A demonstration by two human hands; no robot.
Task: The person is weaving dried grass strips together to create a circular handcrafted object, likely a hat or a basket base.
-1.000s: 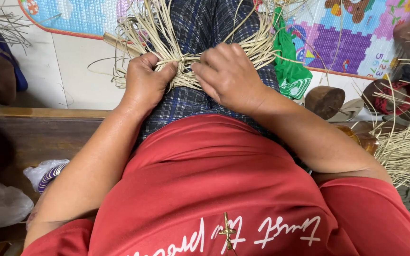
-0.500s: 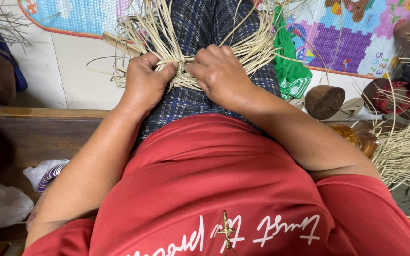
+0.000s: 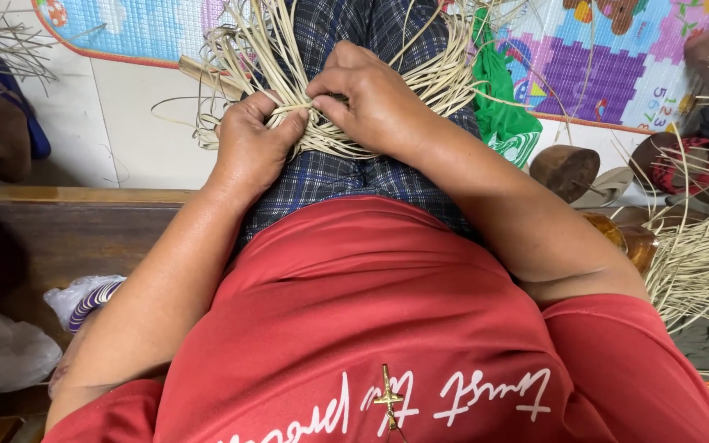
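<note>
A loose bundle of pale straw strips (image 3: 420, 74) fans out over my lap, which is covered by a blue checked cloth (image 3: 346, 176). My left hand (image 3: 252, 143) pinches a few strips between thumb and fingers at the bundle's near edge. My right hand (image 3: 375, 102) lies on top of the strips right beside it, fingers curled around several of them. The two hands almost touch at the fingertips. The strips' crossing point is hidden under my fingers.
A colourful play mat (image 3: 609, 61) covers the floor ahead. A green bag (image 3: 502, 111) lies right of my lap. More straw strips (image 3: 699, 254) pile up at the right, by a wooden block (image 3: 564, 171). A wooden bench edge (image 3: 75, 197) runs at the left.
My right hand has slid left and up over the straw toward my left hand. The left hand has stayed in place, still pinching strips.
</note>
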